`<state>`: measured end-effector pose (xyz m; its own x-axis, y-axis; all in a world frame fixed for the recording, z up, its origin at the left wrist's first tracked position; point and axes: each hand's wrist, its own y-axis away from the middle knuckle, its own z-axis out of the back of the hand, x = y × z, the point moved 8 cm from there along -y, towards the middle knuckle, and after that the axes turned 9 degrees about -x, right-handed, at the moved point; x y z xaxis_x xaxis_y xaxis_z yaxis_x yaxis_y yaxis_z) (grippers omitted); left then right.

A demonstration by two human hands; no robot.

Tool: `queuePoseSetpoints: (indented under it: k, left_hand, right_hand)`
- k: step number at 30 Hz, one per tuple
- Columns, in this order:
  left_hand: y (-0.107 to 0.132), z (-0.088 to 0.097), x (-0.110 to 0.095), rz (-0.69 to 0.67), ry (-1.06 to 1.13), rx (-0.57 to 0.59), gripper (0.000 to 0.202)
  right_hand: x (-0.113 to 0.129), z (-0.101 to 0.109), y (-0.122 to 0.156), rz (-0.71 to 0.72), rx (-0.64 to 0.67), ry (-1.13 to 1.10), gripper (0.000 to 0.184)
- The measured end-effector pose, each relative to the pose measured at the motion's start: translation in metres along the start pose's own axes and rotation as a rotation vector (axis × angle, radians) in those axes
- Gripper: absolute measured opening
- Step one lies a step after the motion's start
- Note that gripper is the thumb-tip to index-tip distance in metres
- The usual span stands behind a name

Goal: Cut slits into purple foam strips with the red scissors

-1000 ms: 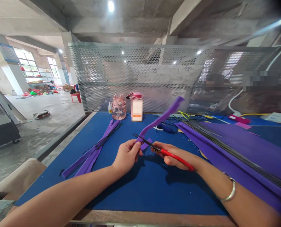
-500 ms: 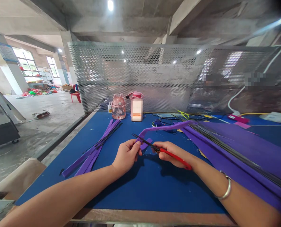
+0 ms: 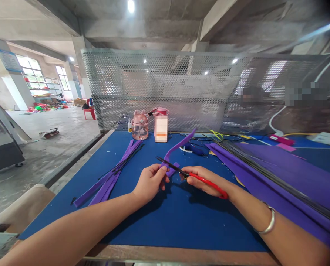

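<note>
Mid-cut: L hand fingers pinched shut on near end of purple strip, over desk centre. Rest of strip arcs up toward far edge. R hand fingers closed round red scissors, blades at strip by the pinch; blade gap can't tell. Next snip needs strip kept taut. Counts: 1 scissors, 1 held strip, 2 pink bottles at far edge. Pile near left edge, no. unclear.
</note>
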<state>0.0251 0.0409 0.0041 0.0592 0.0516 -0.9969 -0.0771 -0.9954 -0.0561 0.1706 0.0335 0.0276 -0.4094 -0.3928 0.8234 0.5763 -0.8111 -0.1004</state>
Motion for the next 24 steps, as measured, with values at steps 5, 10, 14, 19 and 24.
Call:
queuePoseSetpoints:
  k: [5, 10, 14, 19, 24]
  left_hand:
    - [-0.003, 0.004, -0.001, -0.012, 0.031, -0.049, 0.047]
    - [-0.002, 0.006, -0.004, -0.063, 0.006, -0.063, 0.045]
    - [0.002, 0.003, -0.007, -0.092, -0.044, -0.029, 0.042]
    - [0.003, 0.003, -0.008, -0.097, -0.065, -0.027, 0.040]
    - [0.001, 0.004, -0.007, -0.095, -0.076, -0.038, 0.039]
  right_hand:
    - [0.009, 0.002, 0.002, 0.120, 0.006, 0.062, 0.077]
    - [0.008, -0.002, 0.002, 0.175, 0.043, 0.077, 0.081]
    - [0.004, -0.002, 0.001, 0.175, 0.016, 0.075, 0.081]
    - [0.008, -0.002, 0.000, 0.178, -0.015, 0.122, 0.074]
    - [0.012, -0.001, 0.000, 0.164, -0.047, 0.136, 0.066]
